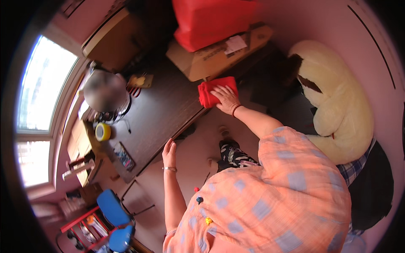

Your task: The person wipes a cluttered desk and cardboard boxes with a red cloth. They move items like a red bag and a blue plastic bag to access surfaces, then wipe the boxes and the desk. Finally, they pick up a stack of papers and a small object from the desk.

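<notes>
My right hand [226, 99], with a dark red bead bracelet at the wrist, lies flat on a folded red cloth [207, 95]. Its fingers are stretched and slightly apart over the top; the thumb's hold is hard to make out. The cloth rests at the front edge of a dark desk [164, 101], beside a cardboard box [218, 61]. Nearer me, my left hand [170, 155] is raised by the desk's front edge, holding nothing, with a metal bracelet on the wrist.
A red bag [215, 22] sits on the box. The desk carries a yellow tape roll [103, 132], a phone [123, 156], red-handled scissors [135, 91] and a blurred round thing [106, 91]. A large plush toy [341, 104] is at right; a blue chair [114, 207] and red rack [85, 224] stand lower left.
</notes>
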### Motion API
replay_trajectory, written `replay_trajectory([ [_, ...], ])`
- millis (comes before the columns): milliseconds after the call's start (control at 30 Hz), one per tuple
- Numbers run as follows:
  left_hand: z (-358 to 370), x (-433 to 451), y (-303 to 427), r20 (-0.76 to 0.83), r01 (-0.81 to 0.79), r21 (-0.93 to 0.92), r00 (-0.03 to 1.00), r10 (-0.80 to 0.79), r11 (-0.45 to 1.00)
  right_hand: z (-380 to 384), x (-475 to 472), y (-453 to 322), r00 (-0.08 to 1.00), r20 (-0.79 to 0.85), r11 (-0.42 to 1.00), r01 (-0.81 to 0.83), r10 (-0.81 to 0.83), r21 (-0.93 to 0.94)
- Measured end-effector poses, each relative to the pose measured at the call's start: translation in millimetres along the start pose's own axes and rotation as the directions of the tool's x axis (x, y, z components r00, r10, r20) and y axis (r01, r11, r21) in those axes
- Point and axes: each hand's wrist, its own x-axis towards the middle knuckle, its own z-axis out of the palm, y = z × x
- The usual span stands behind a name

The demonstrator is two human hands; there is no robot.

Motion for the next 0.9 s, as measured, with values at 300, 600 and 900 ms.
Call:
replay_trajectory([
  [300, 149.3, 82.7, 64.0, 0.394, -0.503, 0.831, 0.833, 0.389, 0.235, 0.6, -7.7, 92.2, 0.953, -0.001, 0.953, 0.303, -0.303, 0.003],
  [600, 234.9, 84.8, 74.7, 0.374, -0.366, 0.927, 0.902, 0.216, -0.079, 2.8, -52.0, 254.7, 0.049, 0.224, -0.190, -0.373, 0.973, 0.908],
  [900, 242.0, 84.7, 85.4, 0.319, -0.296, 0.938, 0.940, 0.118, -0.180, 101.4, 14.6, 246.1, 0.392, 0.481, -0.480, -0.107, 0.784, 0.871],
])
